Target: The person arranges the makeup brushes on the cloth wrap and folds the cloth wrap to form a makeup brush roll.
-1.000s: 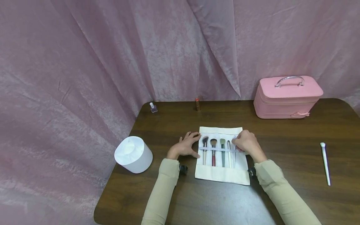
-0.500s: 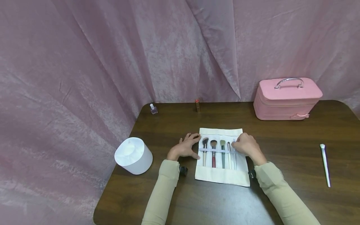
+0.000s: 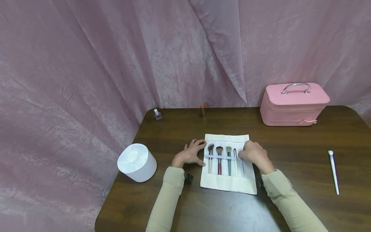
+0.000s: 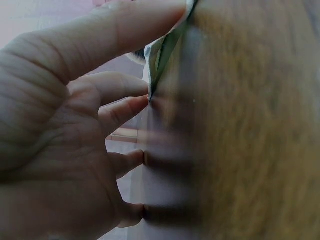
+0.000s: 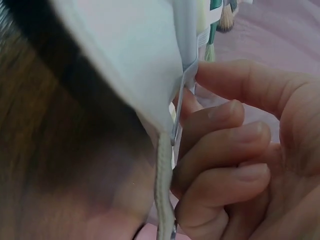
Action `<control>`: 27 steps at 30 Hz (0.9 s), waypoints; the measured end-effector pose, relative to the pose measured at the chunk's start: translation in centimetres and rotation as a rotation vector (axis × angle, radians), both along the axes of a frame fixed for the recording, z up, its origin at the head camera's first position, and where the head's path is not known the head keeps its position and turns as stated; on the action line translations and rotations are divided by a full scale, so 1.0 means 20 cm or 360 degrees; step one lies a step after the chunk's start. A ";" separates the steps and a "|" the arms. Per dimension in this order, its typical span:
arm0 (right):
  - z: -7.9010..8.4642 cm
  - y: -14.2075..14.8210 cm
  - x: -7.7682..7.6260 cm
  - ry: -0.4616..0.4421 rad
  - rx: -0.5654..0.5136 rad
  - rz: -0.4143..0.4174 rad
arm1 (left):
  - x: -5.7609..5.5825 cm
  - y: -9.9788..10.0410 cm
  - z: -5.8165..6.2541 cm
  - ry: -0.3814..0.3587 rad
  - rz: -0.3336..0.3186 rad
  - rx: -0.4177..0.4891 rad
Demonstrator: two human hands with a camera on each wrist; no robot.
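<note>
A cream brush roll lies unrolled on the table, with several makeup brushes upright under a lilac elastic band. At its left edge my left hand rests with fingers spread. In the left wrist view the thumb and two fingers touch the cloth edge, and the other fingertips stand on the table. My right hand is at the band's right end, thumb and index finger pinching the elastic band beside a slim pale brush. Its other fingers are curled.
A loose white-handled brush lies at the right. Behind stand a pink vanity case, a brown lipstick tube and a nail polish bottle. A white round container sits near the left table edge, and a pink curtain hangs behind.
My right fingers have shifted slightly nearer the front and left along the slim brush, down to the band. The left hand stays at the roll's edge. The head view has tilted a little upward.
</note>
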State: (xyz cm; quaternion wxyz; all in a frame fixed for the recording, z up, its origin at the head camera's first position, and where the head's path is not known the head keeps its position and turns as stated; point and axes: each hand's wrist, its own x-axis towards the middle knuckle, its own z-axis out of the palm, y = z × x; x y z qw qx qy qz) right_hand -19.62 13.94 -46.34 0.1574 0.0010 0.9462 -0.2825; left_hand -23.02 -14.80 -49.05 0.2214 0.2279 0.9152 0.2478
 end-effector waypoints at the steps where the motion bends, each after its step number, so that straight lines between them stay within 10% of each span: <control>1: 0.00 0.00 0.00 -0.0001 -0.0002 0.0003 | 0.00 0.00 0.00 0.0002 0.0000 -0.0001; 27: 0.06 0.24 0.08 0.0605 -0.0292 -0.0133 | 0.00 0.00 0.00 -0.0006 0.0019 0.0021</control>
